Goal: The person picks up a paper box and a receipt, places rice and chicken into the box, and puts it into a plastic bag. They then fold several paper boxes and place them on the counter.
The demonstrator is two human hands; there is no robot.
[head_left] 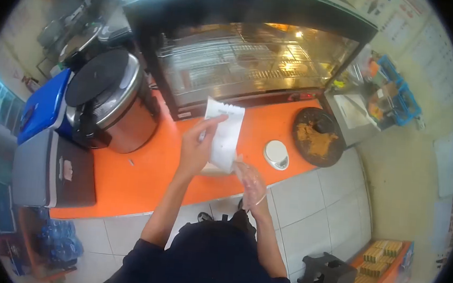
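Note:
A white printed paper slip (227, 136), like a receipt, is held upright above the orange counter (175, 182). My left hand (197, 147) grips its left side, with the index finger lying across the paper. My right hand (250, 185) wears a clear plastic glove and pinches the slip's lower right corner. Behind the slip's lower end, a pale flat thing is partly hidden; I cannot make out what it is. To the right of my hands sits a small white kitchen scale (276, 153).
A glass display warmer (254, 64) stands along the back. On the left are a large lidded pot (127, 118), a grey cooler box (70, 172) and a blue box (43, 106). A round dark board (301, 142) with brown crumbs lies right, near a blue basket (408, 102).

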